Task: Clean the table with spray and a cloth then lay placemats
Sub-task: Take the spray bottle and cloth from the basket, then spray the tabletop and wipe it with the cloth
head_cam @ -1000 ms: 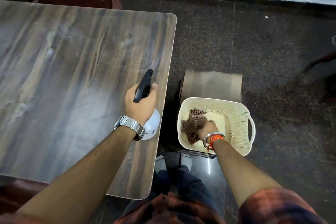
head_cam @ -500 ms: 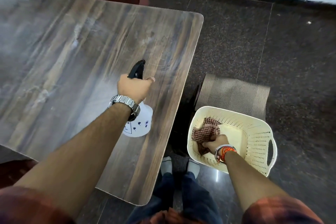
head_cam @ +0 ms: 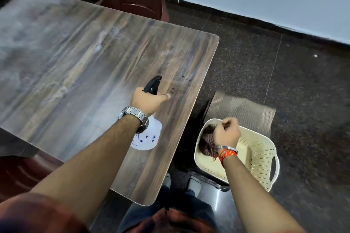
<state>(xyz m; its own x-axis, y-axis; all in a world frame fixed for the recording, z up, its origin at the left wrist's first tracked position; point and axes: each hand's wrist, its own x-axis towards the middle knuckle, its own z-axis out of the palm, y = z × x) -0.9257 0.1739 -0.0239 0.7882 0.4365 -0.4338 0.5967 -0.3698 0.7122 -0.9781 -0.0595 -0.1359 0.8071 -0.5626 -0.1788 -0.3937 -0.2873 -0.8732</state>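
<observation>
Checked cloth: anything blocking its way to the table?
Only the rim of the cream perforated plastic basket, which the brown checked cloth in the right hand must clear. The left hand holds a white spray bottle over the wooden table.

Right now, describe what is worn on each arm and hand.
Left hand: a silver metal link watch at the wrist, forearm bare, a dark reddish sleeve pushed up high. Right hand: a thin silver bangle and orange-red threads at the wrist; no sleeve shows.
</observation>
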